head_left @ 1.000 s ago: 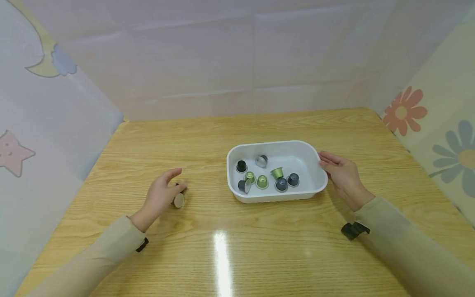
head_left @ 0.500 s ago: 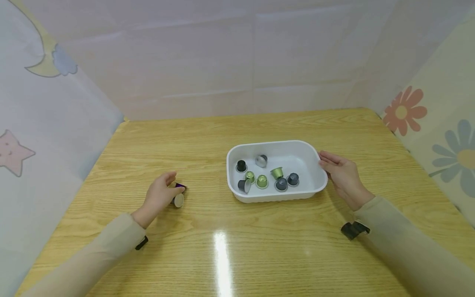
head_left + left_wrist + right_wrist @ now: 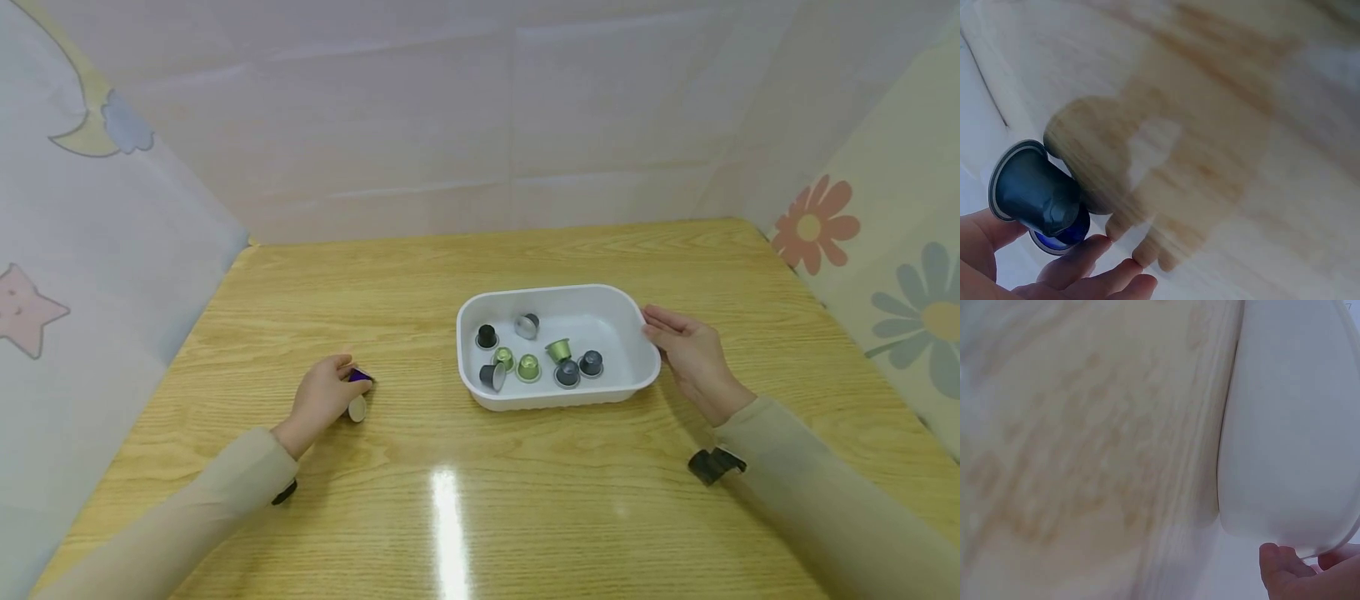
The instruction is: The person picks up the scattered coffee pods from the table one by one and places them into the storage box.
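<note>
On the left of the table, my left hand (image 3: pixel 321 392) pinches a purple coffee capsule (image 3: pixel 360 377) between thumb and fingers. Right beside it a second capsule (image 3: pixel 357 409) lies on its side, its pale lid facing right. Seen from the left wrist, this dark teal capsule (image 3: pixel 1035 190) partly covers the shiny blue-purple one (image 3: pixel 1074 232) at the fingertips. My right hand (image 3: pixel 693 362) grips the right end of a white plastic tray (image 3: pixel 555 402), thumb over the rim and fingers outside. In the right wrist view, fingers (image 3: pixel 1279 562) hold the tray's end wall.
Several capsules are in the tray: green ones (image 3: pixel 528 367), dark grey-blue ones (image 3: pixel 567 372), a black one (image 3: pixel 487 336) and tipped ones with silver lids (image 3: pixel 527 326). The wooden table (image 3: pixel 360 283) meets a pale curtain (image 3: pixel 375 150) at the back.
My left hand has lowered slightly and its raised fingers have closed in on the purple capsule, which now shows between thumb and fingers. The right hand and tray have stayed put.
</note>
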`<action>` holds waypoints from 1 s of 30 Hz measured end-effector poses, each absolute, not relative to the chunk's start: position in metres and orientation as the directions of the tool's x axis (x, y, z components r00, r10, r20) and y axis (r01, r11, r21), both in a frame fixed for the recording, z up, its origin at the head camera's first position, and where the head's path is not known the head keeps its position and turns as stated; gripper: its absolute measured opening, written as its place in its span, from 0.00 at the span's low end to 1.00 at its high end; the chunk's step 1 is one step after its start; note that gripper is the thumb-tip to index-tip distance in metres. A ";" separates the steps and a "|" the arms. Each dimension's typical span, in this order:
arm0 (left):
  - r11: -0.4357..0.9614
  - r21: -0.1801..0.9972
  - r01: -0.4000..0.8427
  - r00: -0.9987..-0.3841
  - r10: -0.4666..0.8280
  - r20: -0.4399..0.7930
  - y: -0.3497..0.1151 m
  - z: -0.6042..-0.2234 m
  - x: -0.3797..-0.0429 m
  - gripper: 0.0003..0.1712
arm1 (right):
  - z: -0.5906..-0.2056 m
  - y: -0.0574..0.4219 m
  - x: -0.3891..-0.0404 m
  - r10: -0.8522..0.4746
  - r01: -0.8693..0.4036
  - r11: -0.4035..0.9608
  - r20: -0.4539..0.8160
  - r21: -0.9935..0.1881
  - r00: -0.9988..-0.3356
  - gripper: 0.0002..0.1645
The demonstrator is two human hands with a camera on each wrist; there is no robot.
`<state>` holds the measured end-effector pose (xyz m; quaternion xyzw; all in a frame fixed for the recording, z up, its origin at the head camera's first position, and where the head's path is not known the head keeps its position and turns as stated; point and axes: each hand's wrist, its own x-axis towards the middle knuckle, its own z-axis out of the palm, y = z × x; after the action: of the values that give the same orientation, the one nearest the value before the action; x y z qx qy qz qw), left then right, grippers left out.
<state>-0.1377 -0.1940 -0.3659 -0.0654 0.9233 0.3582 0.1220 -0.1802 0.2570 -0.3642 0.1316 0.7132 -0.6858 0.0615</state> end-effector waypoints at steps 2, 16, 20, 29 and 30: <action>0.737 0.642 -0.213 -0.960 -0.037 -0.277 -0.195 -0.367 -0.138 0.35 | -0.364 0.257 -0.179 0.098 0.270 0.014 -0.268 -0.963 -0.959 0.34; 0.652 0.716 -0.248 -0.960 -0.067 -0.271 -0.197 -0.362 -0.141 0.33 | -0.363 0.256 -0.180 0.103 0.281 0.028 -0.277 -0.959 -0.955 0.33; 0.593 0.761 -0.264 -0.959 -0.076 -0.273 -0.194 -0.357 -0.142 0.33 | -0.363 0.256 -0.180 0.101 0.280 0.024 -0.277 -0.960 -0.956 0.33; 0.528 0.822 -0.215 -0.975 -0.069 -0.211 -0.184 -0.351 -0.148 0.31 | -0.362 0.255 -0.180 0.110 0.285 0.035 -0.280 -0.958 -0.954 0.33; 0.520 0.827 -0.211 -0.976 -0.065 -0.208 -0.182 -0.350 -0.148 0.31 | -0.362 0.255 -0.180 0.111 0.285 0.040 -0.279 -0.958 -0.954 0.33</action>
<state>-0.1482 -0.1820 -0.3502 -0.0794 0.8686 0.4833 0.0758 -0.1804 0.2548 -0.3619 0.1379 0.7182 -0.6790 0.0640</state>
